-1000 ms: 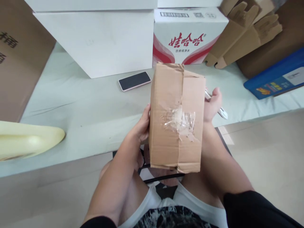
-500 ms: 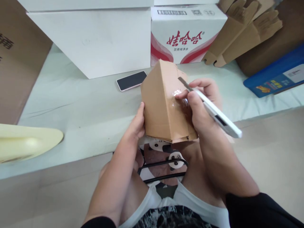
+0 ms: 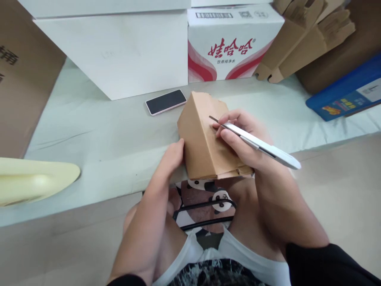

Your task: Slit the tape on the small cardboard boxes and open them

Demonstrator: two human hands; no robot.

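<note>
A small brown cardboard box (image 3: pixel 198 149) stands tilted at the table's front edge, partly over my lap. Its left side is gripped by my left hand (image 3: pixel 174 155), the thumb on the near face and the other fingers hidden behind the box. Between the thumb and fingers of my right hand (image 3: pixel 244 137) is a white utility knife (image 3: pixel 264 147), its thin blade out and pointing left above the box's upper face. Fingers of this hand also rest against that face. A loose flap edge shows at the box's lower right corner.
A phone (image 3: pixel 166 102) lies on the pale green table cover (image 3: pixel 104 143) just behind the box. White cartons (image 3: pixel 125 55) and a red-and-white carton (image 3: pixel 229 47) line the back. Folded cardboard (image 3: pixel 309 43) and a blue package (image 3: pixel 348 95) stand right; a yellow curved object (image 3: pixel 38 178) lies left.
The box has tipped and come lower, its top edge closer to me. My right hand and the knife have shifted down and left, with the knife lying flatter over the box.
</note>
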